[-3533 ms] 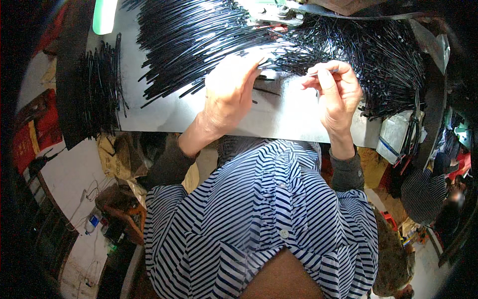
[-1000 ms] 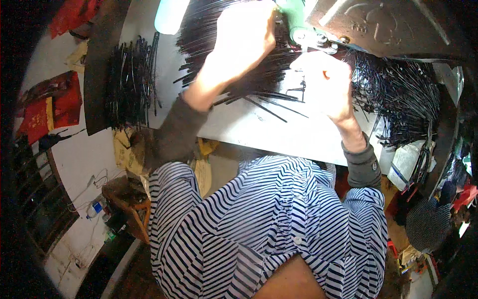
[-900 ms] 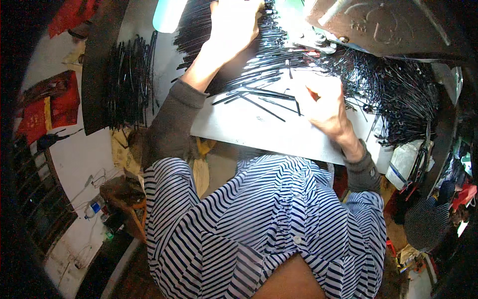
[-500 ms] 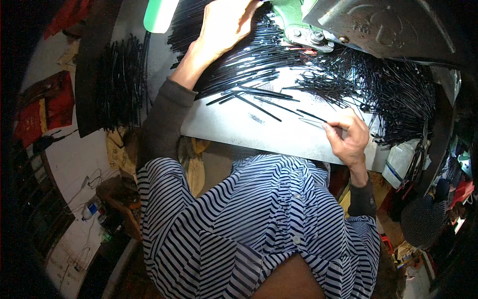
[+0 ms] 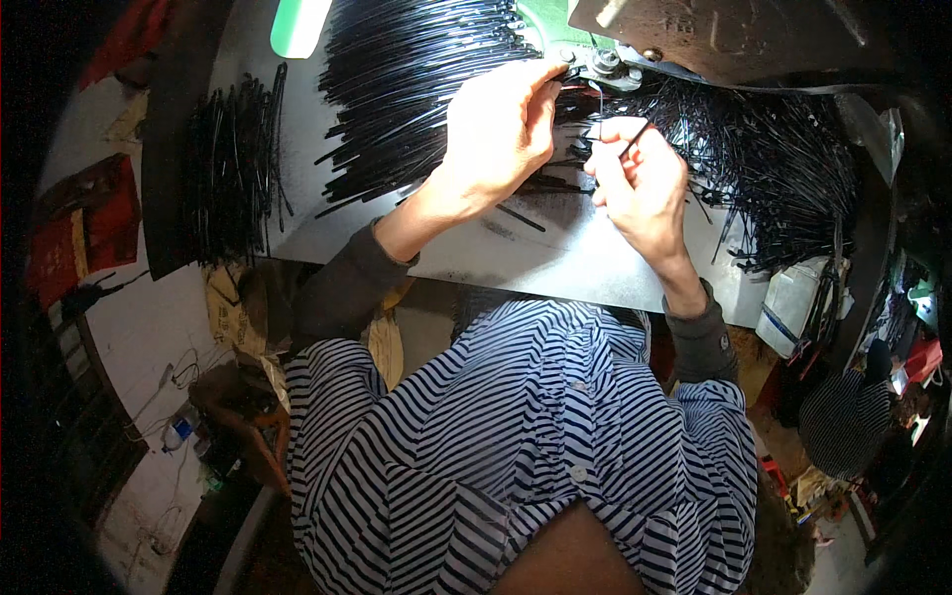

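Observation:
My left hand (image 5: 501, 129) reaches over the black cable pieces (image 5: 397, 109), its thumb and forefinger pinched beside the bolted part of a green machine (image 5: 607, 65). What lies between those fingertips is too small to make out. Just to its right, my right hand (image 5: 643, 188) is closed on a thin black cable piece (image 5: 636, 138), which sticks out above the fingers. A pale, bent wire (image 5: 597, 104) rises from the right fingertips toward the machine; whether it joins the black piece I cannot tell.
A tangled heap of black cable pieces (image 5: 783, 178) covers the right of the metal table (image 5: 476, 260). Another bundle (image 5: 233, 169) lies at the left. A dark metal cover (image 5: 734, 40) overhangs the back right, and a green-and-white object (image 5: 297, 25) the back left. A pale box (image 5: 790, 309) sits near the right edge.
My right hand has moved from the front edge up and left to the machine. My left hand has come down and right toward it. Some loose pieces at the front are now covered or gone.

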The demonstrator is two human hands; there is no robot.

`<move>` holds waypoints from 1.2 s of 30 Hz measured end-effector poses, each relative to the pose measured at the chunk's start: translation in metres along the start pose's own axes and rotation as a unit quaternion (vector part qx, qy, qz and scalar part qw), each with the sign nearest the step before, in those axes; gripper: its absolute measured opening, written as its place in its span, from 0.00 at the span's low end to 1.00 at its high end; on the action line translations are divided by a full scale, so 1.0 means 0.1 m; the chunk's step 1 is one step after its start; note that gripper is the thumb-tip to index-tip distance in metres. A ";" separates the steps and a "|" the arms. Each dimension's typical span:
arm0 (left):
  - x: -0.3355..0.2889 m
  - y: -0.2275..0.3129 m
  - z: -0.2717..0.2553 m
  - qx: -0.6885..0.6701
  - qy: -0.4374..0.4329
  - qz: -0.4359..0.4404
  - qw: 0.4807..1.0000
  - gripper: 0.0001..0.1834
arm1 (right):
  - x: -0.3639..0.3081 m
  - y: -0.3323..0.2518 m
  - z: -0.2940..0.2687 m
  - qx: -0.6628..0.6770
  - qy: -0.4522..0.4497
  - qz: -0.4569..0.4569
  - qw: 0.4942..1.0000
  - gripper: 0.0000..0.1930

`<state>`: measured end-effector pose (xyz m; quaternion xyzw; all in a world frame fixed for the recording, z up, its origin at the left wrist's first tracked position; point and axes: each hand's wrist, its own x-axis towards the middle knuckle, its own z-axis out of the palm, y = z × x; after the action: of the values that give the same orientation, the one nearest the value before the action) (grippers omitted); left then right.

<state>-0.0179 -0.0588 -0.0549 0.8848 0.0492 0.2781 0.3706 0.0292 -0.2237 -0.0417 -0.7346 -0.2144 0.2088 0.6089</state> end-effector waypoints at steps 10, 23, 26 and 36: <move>0.02 -0.05 0.05 -0.019 0.036 0.008 0.999 0.13 | 0.14 -0.02 0.08 0.052 -0.002 -0.003 0.999 0.07; 0.05 0.00 0.05 0.107 0.012 0.065 0.992 0.16 | 0.18 0.00 0.06 0.101 0.006 0.016 0.995 0.06; 0.13 -0.02 0.11 0.066 0.056 0.125 0.988 0.17 | 0.23 0.02 0.03 0.081 0.011 0.007 0.997 0.04; 0.17 -0.01 0.14 0.061 0.077 0.151 0.984 0.14 | 0.30 0.10 -0.04 0.067 0.006 -0.023 0.997 0.05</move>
<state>0.0034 -0.0615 -0.0559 0.8789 -0.0402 0.3946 0.2649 0.0567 -0.2113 -0.0520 -0.6882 -0.2128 0.2039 0.6630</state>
